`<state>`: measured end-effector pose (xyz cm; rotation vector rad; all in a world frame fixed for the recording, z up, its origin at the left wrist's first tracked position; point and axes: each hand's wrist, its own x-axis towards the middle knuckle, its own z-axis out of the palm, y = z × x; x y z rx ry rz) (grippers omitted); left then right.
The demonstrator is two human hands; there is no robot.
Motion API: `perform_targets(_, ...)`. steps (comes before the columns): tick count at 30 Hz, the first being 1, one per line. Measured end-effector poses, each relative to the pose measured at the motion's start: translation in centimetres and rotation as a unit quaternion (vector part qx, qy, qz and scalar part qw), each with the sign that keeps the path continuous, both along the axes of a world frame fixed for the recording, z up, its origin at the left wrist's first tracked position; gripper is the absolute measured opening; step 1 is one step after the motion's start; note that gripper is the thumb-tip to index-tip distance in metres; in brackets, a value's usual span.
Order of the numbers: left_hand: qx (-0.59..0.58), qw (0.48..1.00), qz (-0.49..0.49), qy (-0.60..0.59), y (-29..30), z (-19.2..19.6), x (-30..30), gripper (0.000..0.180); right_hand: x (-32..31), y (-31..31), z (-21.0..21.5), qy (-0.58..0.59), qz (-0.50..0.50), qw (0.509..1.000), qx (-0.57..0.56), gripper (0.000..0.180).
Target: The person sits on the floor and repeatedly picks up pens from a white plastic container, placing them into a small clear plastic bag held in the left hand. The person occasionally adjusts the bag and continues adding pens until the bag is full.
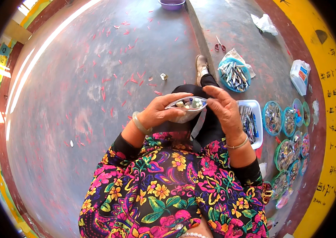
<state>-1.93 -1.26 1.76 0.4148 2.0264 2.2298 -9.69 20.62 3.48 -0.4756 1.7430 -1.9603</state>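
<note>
Plastic bag [189,108], clear and gaping, sits above my lap with small pale and dark pieces inside. My left hand [160,110] clasps one end between thumb and fingers; my right hand [226,109] touches the other, though I cannot tell whether it grips. A white tray [260,129] of pens [249,123] lies beside my right forearm.

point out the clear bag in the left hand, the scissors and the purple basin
Clear bag [190,114]: head view, front wall below its opening
Scissors [219,44]: head view, where blades meet handles
Purple basin [172,7]: head view, near outer wall
</note>
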Motion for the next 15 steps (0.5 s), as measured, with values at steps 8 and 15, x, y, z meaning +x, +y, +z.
perform_targets(8, 0.074, 0.997, 0.012, -0.010, 0.4, -1.2, 0.0, 0.063, 1.1, -0.1, -1.5, 0.007, 0.075, 0.997, -0.010, 0.042)
perform_targets(15, 0.026, 0.999, 0.012, -0.044, 0.0, -1.7, 0.3, 0.047, 1.0, 1.1, -2.1, 0.093, 0.028, 0.995, -0.016, 0.041)
